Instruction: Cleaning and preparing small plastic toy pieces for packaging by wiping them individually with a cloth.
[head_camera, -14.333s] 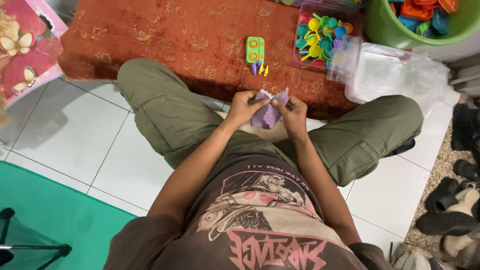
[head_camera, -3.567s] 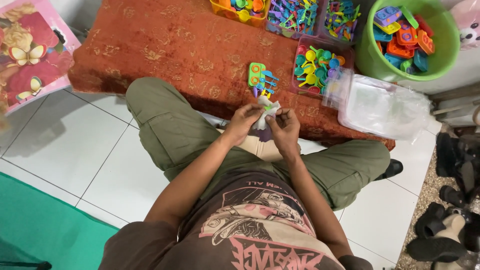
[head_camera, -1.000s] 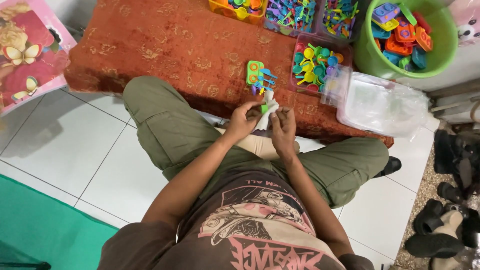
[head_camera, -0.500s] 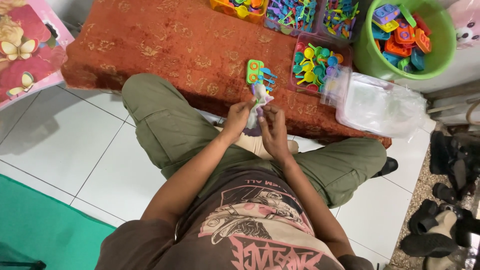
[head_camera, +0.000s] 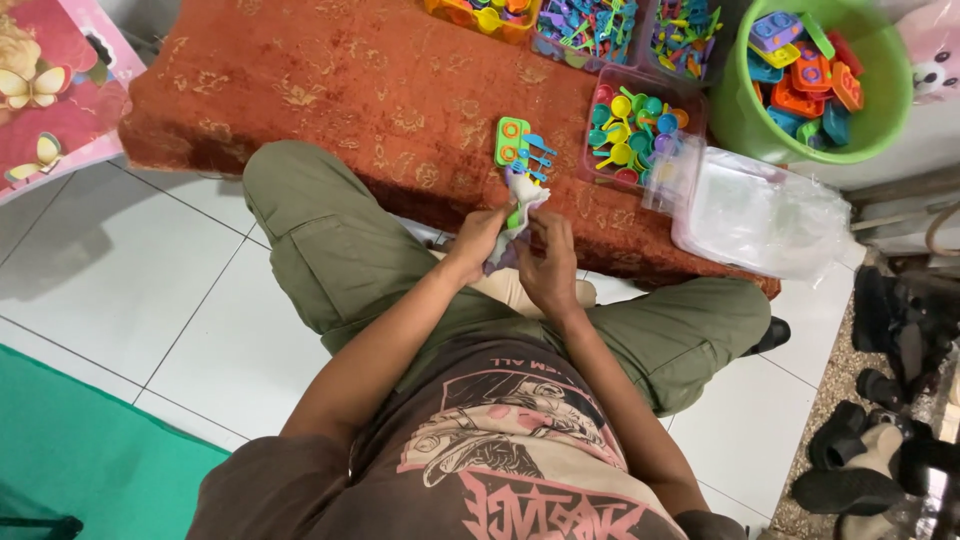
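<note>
Left hand (head_camera: 478, 240) and right hand (head_camera: 548, 262) now closer, small bag (head_camera: 520, 203) upright

Small clear plastic packet (head_camera: 520, 215) with green toy inside, pinched between both hands above lap. Heap of clear plastic bags (head_camera: 765, 210) on orange-red rug's right edge, just below green bucket. No labels, signs, screens.

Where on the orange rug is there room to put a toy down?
The left part of the orange rug is bare, between the pink mat and the green toy tray. The right side is crowded: toy boxes, green bucket, plastic bags.
</note>
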